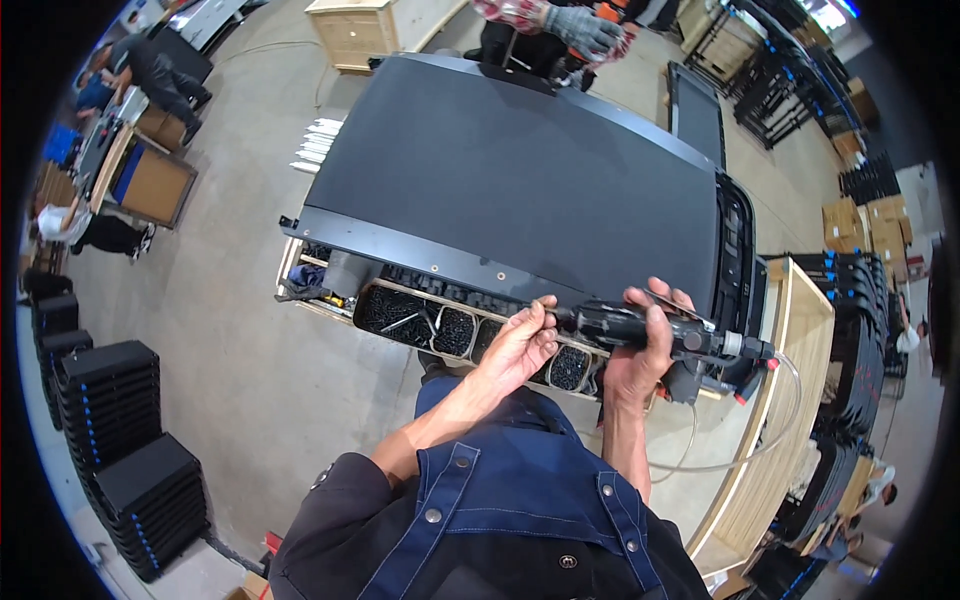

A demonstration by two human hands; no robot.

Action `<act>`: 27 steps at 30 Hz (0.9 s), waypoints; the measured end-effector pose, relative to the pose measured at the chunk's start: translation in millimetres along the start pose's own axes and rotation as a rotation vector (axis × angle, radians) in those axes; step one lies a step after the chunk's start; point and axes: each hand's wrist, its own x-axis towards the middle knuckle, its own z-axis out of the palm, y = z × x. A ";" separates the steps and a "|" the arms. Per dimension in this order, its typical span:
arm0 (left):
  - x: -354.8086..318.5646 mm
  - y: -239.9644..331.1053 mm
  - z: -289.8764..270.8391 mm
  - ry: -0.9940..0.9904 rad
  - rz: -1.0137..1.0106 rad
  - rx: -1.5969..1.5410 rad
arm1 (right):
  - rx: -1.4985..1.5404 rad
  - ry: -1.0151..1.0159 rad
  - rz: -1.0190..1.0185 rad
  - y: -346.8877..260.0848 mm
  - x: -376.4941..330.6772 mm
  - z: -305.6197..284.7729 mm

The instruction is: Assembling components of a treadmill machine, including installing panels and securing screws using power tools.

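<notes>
My right hand (pixel 648 350) is wrapped round a black air screwdriver (pixel 625 325), which lies sideways with its tip toward my left hand. A clear hose runs from its right end. The fingertips of my left hand (pixel 522 340) are pinched together right at the tool's tip; what they hold is too small to make out. Just beyond both hands lies a black treadmill deck (pixel 520 180) with a grey side rail (pixel 400 238) that has several screws in it. Below the rail, partly hidden by my hands, is a parts tray (pixel 470 312) with compartments of black screws.
Across the deck, a co-worker's gloved hand (pixel 585 32) is beside an orange-and-black power tool (pixel 608 14). Wooden crates stand at the right (pixel 765 430) and far side (pixel 355 35). Stacked black panels (pixel 110 400) stand on the left. The hose (pixel 740 462) loops near my right arm.
</notes>
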 end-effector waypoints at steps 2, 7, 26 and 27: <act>6.6 15.3 7.9 -0.008 0.049 -0.078 | -0.078 -0.134 -0.063 16.4 0.6 29.3; 22.7 36.5 -9.3 0.204 0.033 -0.231 | -0.295 -0.436 -0.055 59.7 1.5 65.9; -5.1 100.6 -66.2 0.518 0.646 0.597 | -0.458 -0.811 0.069 90.5 36.3 108.4; -8.8 99.5 -69.5 0.531 0.654 0.589 | -0.399 -0.744 0.152 90.7 34.1 110.0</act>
